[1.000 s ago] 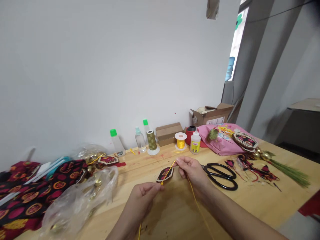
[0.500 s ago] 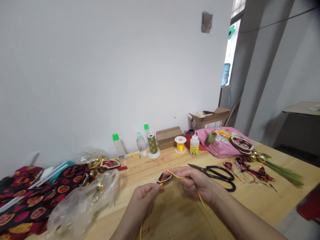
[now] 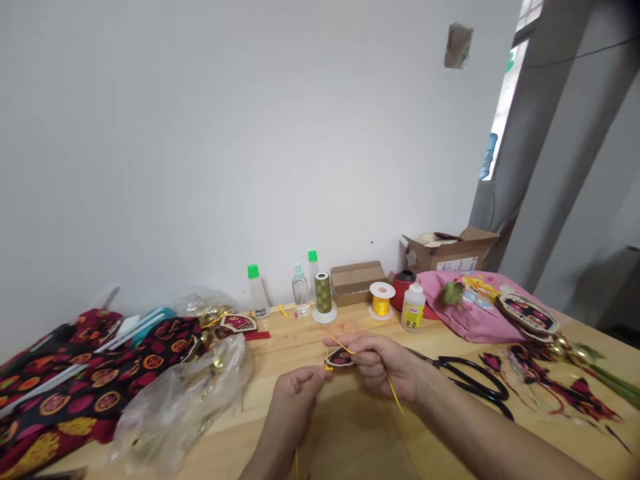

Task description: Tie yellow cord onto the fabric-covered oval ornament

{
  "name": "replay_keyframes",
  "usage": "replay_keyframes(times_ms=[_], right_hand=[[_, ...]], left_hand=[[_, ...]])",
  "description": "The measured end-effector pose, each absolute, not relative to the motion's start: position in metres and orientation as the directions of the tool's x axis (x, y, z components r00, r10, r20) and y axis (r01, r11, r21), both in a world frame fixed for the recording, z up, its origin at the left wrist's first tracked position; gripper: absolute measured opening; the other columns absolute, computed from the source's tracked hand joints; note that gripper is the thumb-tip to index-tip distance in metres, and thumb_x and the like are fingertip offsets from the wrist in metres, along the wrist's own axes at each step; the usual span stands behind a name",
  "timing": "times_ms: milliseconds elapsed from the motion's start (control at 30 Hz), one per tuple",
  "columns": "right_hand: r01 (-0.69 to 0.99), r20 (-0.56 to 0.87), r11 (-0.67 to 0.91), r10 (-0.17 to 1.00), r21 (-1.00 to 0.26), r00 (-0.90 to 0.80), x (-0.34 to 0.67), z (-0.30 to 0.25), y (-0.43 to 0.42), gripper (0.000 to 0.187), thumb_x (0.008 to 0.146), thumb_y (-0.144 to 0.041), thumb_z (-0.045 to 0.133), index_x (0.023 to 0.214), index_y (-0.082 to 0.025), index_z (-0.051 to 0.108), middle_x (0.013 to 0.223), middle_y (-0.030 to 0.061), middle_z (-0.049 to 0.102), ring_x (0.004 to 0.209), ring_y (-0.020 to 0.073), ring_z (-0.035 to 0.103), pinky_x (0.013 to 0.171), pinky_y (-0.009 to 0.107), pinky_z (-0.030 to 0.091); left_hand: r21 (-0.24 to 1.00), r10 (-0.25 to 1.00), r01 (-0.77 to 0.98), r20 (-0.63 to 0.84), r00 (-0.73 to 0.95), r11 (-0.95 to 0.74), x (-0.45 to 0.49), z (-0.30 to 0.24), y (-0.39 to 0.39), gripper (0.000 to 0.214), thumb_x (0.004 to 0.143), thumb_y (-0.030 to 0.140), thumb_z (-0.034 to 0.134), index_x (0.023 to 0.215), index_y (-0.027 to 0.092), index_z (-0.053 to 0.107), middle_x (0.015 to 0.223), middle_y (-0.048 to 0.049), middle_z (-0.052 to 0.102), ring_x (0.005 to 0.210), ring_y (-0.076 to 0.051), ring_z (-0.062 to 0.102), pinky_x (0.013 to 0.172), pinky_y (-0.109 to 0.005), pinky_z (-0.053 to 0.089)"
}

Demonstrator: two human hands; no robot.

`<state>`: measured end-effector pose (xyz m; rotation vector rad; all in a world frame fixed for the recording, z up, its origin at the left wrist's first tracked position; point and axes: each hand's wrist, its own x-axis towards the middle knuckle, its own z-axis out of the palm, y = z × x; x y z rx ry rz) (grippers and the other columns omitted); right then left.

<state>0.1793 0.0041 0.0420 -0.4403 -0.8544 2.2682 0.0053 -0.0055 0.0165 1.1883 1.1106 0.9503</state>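
Note:
My left hand (image 3: 300, 400) is closed in a pinch at the knotted end of a yellow cord (image 3: 395, 393), beside a small dark patterned piece with a pale edge (image 3: 340, 357). My right hand (image 3: 387, 367) has its fingers curled around the same cord, whose loose end hangs below the palm. A short stretch of cord slants up and left from the right fingertips, over the small piece. The right fingers partly cover that piece. Behind my right wrist lie black-handled scissors (image 3: 473, 380), their blades mostly hidden.
Along the wall stand a yellow cord spool (image 3: 381, 303), a glue bottle (image 3: 413, 308), a green thread cone (image 3: 323, 293) and green-capped bottles. Patterned cloth (image 3: 150, 373) and a plastic bag (image 3: 185, 393) lie left. A pink bag (image 3: 455, 313), round ornament (image 3: 527, 317) and cloth scraps (image 3: 565, 387) lie right.
The view has turned left, so the tabletop things appear further right. Both hands keep hold of the cord. The right fingers now cover more of the small patterned piece.

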Motion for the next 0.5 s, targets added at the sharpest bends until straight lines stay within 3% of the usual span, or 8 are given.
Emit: replay_keyframes(times_ms=[67,200,367,500], right_hand=[[-0.487,-0.078,-0.545,0.717,-0.682,-0.693,0.18,0.038,0.006,0.034,0.069,-0.009,0.047,0.102,-0.01,0.055,0.035,-0.0128,0.026,0.03,0.0016,0.006,0.028,0.012,0.007],[-0.434,-0.126,-0.455,0.789,-0.777,-0.602,0.179,0.038,-0.007,0.033,0.068,-0.011,0.051,0.1,-0.012,0.058,0.036,-0.0116,0.029,0.032,0.0008,0.014,0.03,0.012,0.01],[-0.163,-0.15,-0.453,0.578,-0.876,-0.802,0.172,0.037,-0.022,0.041,0.065,-0.008,0.052,0.105,-0.013,0.057,0.04,-0.01,0.039,0.031,0.0005,0.03,0.033,0.014,0.019],[-0.011,-0.216,-0.413,0.5,-0.911,-0.839,0.171,0.029,-0.022,0.038,0.067,-0.007,0.052,0.103,-0.017,0.059,0.048,-0.0086,0.042,0.036,-0.0001,0.031,0.036,0.013,0.021]], left_hand=[[0.982,0.962,-0.021,-0.178,0.207,0.186,0.006,0.015,-0.005,0.042,0.048,0.052,0.065,0.061,0.012,0.061,0.03,0.0124,0.023,0.031,-0.004,0.014,0.036,-0.019,0.007],[0.987,0.954,-0.036,-0.142,0.263,0.157,0.008,0.016,-0.009,0.036,0.052,0.046,0.066,0.055,0.011,0.061,0.039,0.0069,0.038,0.037,-0.004,0.026,0.039,-0.018,0.015],[0.96,0.942,-0.091,-0.24,0.234,0.267,0.008,0.021,-0.012,0.034,0.057,0.046,0.063,0.066,0.013,0.064,0.035,0.0083,0.036,0.034,-0.004,0.02,0.037,-0.018,0.013],[0.967,0.958,-0.004,-0.254,0.132,0.256,0.007,0.02,-0.011,0.036,0.055,0.046,0.064,0.073,0.014,0.066,0.033,0.0085,0.036,0.032,-0.004,0.021,0.033,-0.018,0.013]])
